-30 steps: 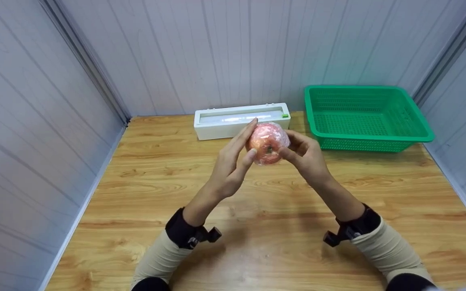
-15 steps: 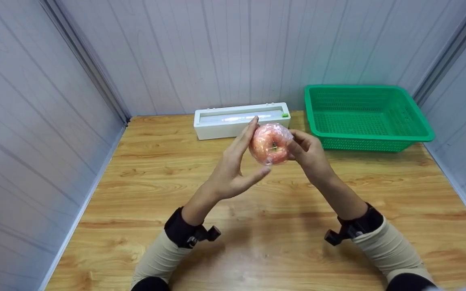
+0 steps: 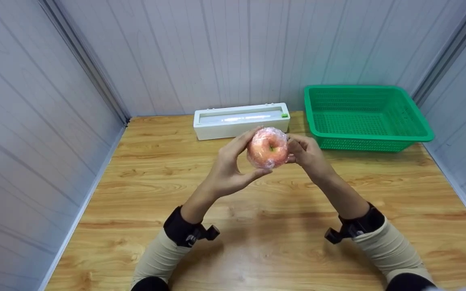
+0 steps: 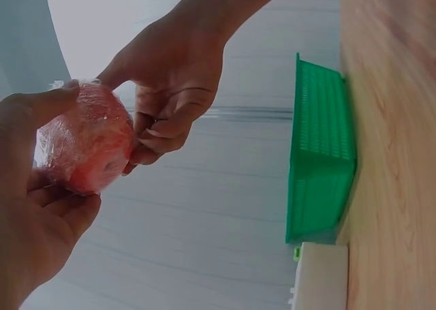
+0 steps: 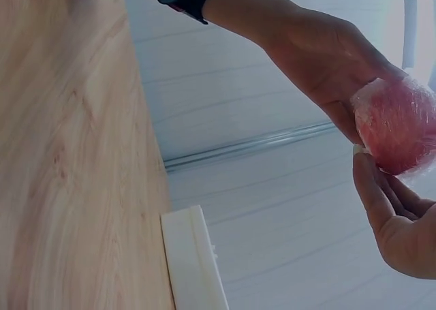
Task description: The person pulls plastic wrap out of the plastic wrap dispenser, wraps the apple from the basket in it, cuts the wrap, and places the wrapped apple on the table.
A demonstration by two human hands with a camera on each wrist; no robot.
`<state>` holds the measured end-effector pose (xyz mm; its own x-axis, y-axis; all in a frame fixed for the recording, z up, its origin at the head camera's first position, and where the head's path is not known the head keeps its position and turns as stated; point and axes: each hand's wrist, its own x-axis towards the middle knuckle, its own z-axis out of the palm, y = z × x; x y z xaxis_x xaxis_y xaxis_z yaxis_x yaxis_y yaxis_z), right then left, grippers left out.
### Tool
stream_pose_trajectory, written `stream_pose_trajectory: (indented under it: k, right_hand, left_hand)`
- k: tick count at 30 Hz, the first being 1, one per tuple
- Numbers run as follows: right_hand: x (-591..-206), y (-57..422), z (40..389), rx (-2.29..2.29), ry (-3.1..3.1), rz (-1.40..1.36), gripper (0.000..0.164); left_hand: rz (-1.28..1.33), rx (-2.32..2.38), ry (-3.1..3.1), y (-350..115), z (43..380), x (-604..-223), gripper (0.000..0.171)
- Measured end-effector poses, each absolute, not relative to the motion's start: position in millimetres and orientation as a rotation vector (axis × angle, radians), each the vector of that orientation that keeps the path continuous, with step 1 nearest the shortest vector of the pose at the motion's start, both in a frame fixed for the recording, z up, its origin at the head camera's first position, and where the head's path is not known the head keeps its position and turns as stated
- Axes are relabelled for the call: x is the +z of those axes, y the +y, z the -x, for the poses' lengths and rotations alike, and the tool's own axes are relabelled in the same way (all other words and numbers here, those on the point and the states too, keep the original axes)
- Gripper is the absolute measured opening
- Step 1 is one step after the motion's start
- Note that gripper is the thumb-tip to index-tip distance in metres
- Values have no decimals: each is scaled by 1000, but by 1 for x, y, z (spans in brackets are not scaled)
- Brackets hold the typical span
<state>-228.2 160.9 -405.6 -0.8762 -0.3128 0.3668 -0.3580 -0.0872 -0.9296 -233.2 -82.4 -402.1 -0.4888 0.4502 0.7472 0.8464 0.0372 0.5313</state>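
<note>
A red apple (image 3: 268,150) wrapped in clear cling film is held up above the table, its stem end facing the head camera. My left hand (image 3: 229,167) grips it from the left, thumb along its lower edge and fingers over its upper left side. On the right side, my right hand (image 3: 308,157) holds the wrapped apple with curled fingers and thumb at the film. Crinkled film shows over the apple (image 4: 88,143) in the left wrist view. In the right wrist view, fingertips of my right hand (image 5: 398,221) lie right at the apple's underside.
Behind the hands stands a white cling film dispenser box (image 3: 241,130) with a green tab, against the back wall. A green perforated basket (image 3: 366,139) sits at the back right of the wooden table (image 3: 156,194). Panel walls enclose the back and both sides.
The apple has turned slightly between the hands and its stem shifted. My left thumb has moved from its upper left face to below it; my right thumb has drawn back to the right edge.
</note>
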Motion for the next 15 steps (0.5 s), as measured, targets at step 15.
stream_pose_trajectory:
  k: [15]
  right_hand:
    - [-406, 159, 229, 2019, -1915, -1063, 71]
  left_hand:
    - [1110, -1732, -1951, -85, 235, -402, 81]
